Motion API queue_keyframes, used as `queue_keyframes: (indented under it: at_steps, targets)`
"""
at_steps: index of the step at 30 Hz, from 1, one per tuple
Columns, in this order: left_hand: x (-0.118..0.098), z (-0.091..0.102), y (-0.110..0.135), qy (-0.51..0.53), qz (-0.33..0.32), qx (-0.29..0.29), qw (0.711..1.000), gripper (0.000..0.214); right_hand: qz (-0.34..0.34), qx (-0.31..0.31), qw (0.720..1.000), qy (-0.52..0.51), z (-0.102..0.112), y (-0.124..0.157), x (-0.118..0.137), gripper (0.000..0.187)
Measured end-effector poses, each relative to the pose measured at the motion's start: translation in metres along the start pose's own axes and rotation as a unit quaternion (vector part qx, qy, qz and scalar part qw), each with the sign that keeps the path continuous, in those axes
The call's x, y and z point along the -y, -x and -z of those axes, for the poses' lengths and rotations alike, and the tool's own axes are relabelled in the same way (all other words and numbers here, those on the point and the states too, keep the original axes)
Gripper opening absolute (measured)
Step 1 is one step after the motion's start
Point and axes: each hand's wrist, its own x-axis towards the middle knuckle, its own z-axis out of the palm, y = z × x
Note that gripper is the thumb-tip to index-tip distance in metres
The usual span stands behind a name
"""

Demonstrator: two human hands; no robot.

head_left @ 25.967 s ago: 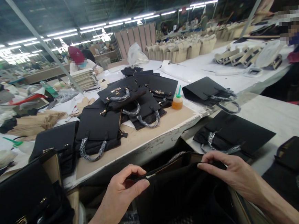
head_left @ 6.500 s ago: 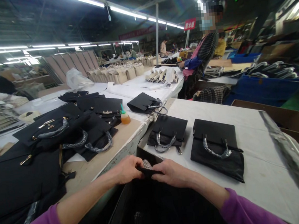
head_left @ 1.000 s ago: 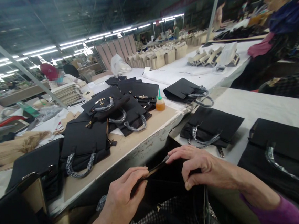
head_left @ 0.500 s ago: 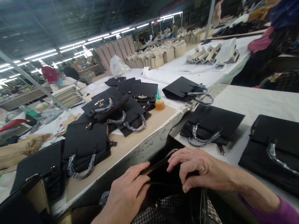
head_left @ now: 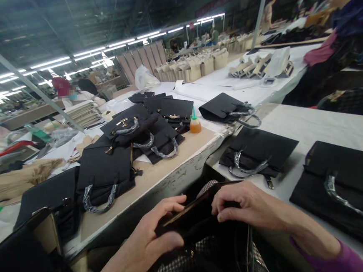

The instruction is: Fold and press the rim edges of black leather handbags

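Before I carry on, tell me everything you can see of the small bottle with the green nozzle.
The small, squat, translucent bottle, plastic by its look, holds amber-orange liquid in its lower part and is paler above. Its green nozzle tapers to a thin tip pointing up. It stands upright on the flat tan sheet, just right of the heaped black bags; whether it touches the nearest one is unclear. The left hand and right hand are both clear of it.

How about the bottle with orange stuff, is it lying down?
No, the bottle stands upright, its green spout pointing up.
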Motion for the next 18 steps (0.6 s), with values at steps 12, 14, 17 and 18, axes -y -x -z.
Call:
queue_keyframes:
  at_steps: [12,14,17,18]
  targets:
    - [-0.011,-0.001,-0.015,-0.230,0.010,-0.052,0.972,0.011,0.040,0.013,0.999,-0.015,-0.002,-0.007,0.006,0.009]
    - [-0.016,-0.001,-0.018,-0.252,0.048,-0.038,0.966,0.015,0.041,0.011,0.999,-0.016,-0.002,-0.006,0.005,0.008]
    - [-0.023,0.002,-0.021,-0.211,0.065,0.039,0.974,0.022,0.041,0.005,0.999,-0.019,-0.001,-0.003,0.005,0.008]
    - [-0.024,0.004,-0.022,-0.193,0.067,0.059,0.977,0.025,0.041,0.004,0.999,-0.020,-0.001,-0.002,0.005,0.008]
